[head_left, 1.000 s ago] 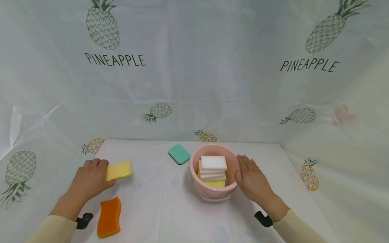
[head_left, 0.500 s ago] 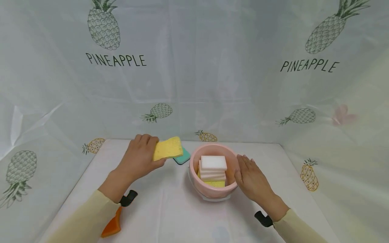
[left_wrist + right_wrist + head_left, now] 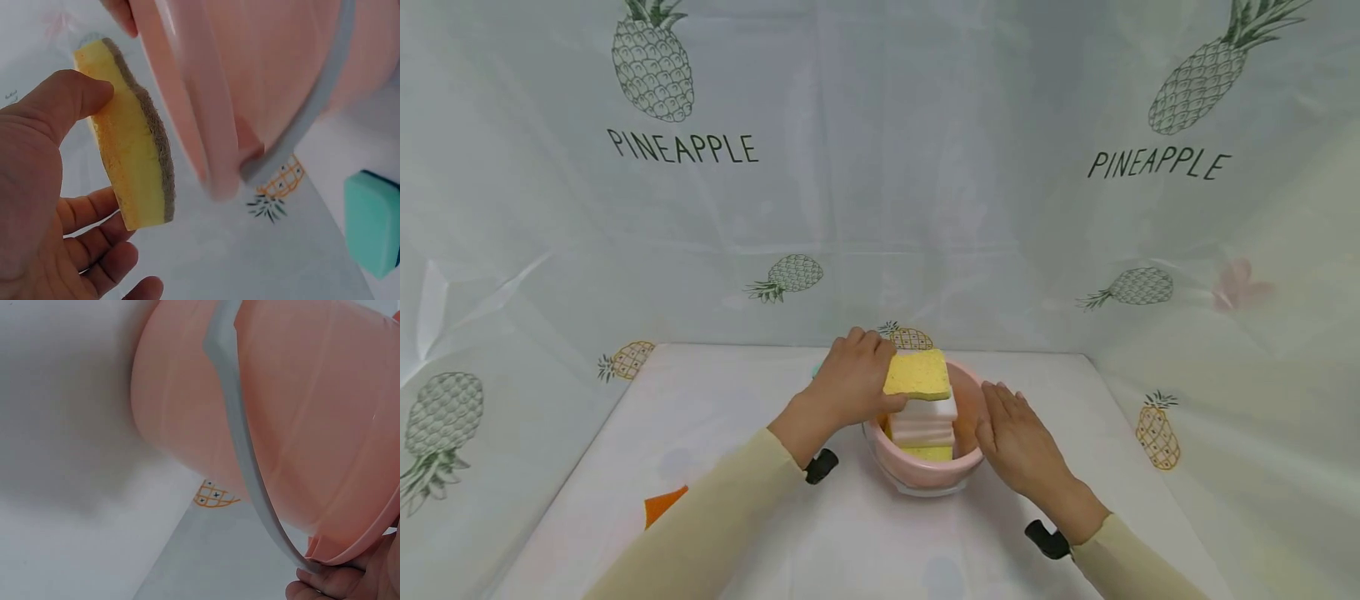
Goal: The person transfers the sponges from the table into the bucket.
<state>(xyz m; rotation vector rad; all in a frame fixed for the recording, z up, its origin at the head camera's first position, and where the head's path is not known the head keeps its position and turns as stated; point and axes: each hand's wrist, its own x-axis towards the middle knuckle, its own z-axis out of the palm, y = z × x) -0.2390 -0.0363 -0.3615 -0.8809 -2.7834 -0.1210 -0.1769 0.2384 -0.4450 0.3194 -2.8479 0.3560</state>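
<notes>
Pinched between the thumb and fingers of my left hand (image 3: pixel 846 383) is a yellow sponge (image 3: pixel 917 375) with a rough greyish-brown side, seen edge-on in the left wrist view. It is over a pink bucket (image 3: pixel 917 477), above a stack of white sponges (image 3: pixel 925 432) inside. Under that stack, another yellow sponge (image 3: pixel 929 454) shows. My right hand (image 3: pixel 1022 442) rests against the bucket's right rim, fingers straight and together. In the right wrist view, its fingers (image 3: pixel 337 582) are at the rim, where the handle joins.
The bucket's pale grey handle (image 3: pixel 240 437) hangs down around its side. A teal sponge (image 3: pixel 372 222) lies left of the bucket, mostly hidden by my left hand in the head view. An orange sponge (image 3: pixel 664 503) at the front left is partly covered by my left sleeve.
My left hand has carried the yellow sponge from the left side of the table, rightward to over the bucket. The right hand stays at the rim.
</notes>
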